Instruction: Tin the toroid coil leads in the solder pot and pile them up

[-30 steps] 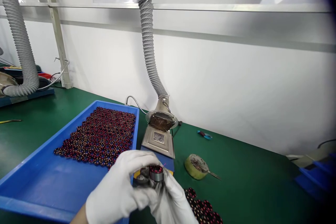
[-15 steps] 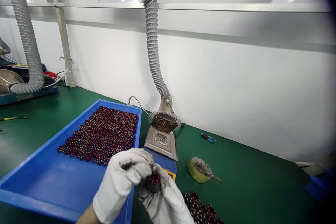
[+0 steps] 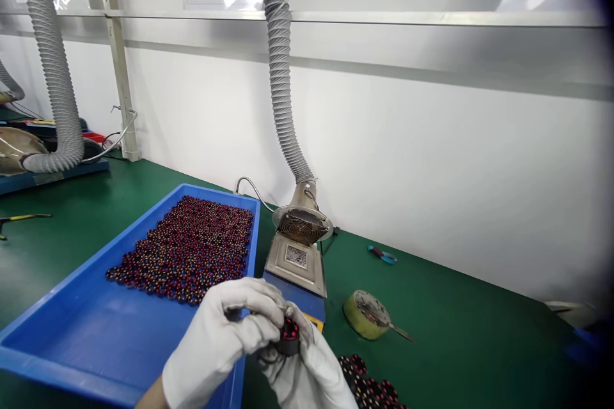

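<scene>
A small black ring-shaped part [image 3: 288, 344] with red segments in its top is held upright between my two white-gloved hands. My right hand [image 3: 307, 364] wraps it from below and from the right, fingers closed around its side. From the left, my left hand [image 3: 230, 332] has its thumb and forefinger pinched together at the part's upper edge. Its lower back is hidden by the gloves. Similar ring parts [image 3: 367, 383] lie in a loose pile on the green bench, just right of my right hand.
Left of my hands, a blue tray [image 3: 81, 358] holds many similar parts packed together. Behind stands a heating plate [image 3: 296, 262] under an exhaust hose [image 3: 283, 89]. To the right are a round yellow-green tin [image 3: 367, 316] with a metal tool in it and small blue-handled cutters [image 3: 382, 254].
Both hands and the ring part have shifted slightly right and down in view. The left thumb now lies closer against the part. The whole scene has moved a little with the camera.
</scene>
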The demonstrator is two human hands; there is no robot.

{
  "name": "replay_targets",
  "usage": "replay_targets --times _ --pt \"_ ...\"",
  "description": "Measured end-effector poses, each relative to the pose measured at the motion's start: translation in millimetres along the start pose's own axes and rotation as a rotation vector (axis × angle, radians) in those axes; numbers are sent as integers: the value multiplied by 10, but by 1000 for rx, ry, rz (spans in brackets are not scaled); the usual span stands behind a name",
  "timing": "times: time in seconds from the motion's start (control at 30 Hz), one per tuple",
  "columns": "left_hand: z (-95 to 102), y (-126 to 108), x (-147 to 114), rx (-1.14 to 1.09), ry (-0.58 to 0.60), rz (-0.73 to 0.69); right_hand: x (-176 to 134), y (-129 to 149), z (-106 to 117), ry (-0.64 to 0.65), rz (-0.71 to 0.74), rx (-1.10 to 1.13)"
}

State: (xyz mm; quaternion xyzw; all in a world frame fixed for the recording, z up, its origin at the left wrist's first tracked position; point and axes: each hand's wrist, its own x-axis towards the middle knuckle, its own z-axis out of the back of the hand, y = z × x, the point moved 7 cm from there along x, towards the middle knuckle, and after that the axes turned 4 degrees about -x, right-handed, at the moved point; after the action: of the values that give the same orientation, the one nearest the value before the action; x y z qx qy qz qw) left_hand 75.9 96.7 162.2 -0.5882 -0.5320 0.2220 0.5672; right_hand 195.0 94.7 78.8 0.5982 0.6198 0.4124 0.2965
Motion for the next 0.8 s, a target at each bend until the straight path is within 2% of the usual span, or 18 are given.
replay_targets --times 0.1,0.2,0.27,0.37,0.4,0.47,0.53,0.6,0.67,0.7,0.73,0.8 --pt "173 -24 -46 -90 -148 -1 -2 30 -39 -16 53 -26" --pt "282 -81 -67 -16 -255 35 -33 67 -2 -84 109 -48" --pt "223 -86 -48 86 -200 103 -35 74 30 -92 115 -73" --pt "11 -62 -20 165 0 144 14 70 59 -52 99 -146" --pt "-40 -72 -18 172 38 107 33 83 76 -59 114 -176" --pt "-68 -123 -27 158 39 -28 49 137 111 -115 184 -225" --pt "-17 -172 -57 82 -12 -153 13 205 117 -198 275 -281" --pt "101 -172 -82 -37 -113 -187 -81 278 88 -310 384 -357" --pt "213 -99 -78 -110 -233 -99 -231 367 26 -455 552 -454" --pt "219 -41 -61 -125 -247 -22 -322 417 -24 -525 665 -519" --pt "182 28 -36 -131 -219 69 -411 460 -91 -574 782 -596" --pt "9 176 10 -130 -65 233 -550 509 -255 -612 993 -811"
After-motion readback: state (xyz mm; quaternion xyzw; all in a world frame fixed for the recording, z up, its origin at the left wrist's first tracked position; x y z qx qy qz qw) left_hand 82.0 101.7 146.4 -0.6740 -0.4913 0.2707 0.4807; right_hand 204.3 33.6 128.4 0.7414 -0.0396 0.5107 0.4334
